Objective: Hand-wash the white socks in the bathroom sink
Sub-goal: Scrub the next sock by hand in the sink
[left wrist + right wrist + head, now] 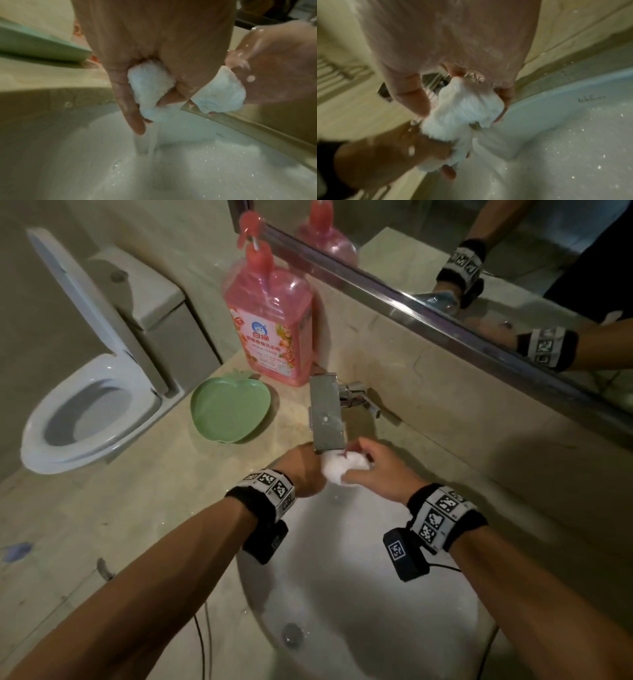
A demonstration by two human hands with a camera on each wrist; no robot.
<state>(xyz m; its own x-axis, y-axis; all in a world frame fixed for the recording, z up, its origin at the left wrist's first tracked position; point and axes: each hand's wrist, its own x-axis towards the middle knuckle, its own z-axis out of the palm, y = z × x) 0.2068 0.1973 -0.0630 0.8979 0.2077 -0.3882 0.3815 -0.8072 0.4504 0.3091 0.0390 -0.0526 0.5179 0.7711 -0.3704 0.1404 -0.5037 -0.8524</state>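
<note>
Head view: both hands under faucet (327, 412), over sink (359, 594). Left hand (301, 470) and right hand (373, 470) each curled tight round bunched white socks (344, 467) — water streaming off wad into basin. Judged mid-wash: socks soaked, rinsing or scrubbing underway; wringing not yet done. Pink detergent bottle (270, 330), green dish (230, 410) left of faucet.

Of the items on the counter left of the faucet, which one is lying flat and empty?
The green apple-shaped dish; the pink detergent bottle behind it stands upright.
</note>
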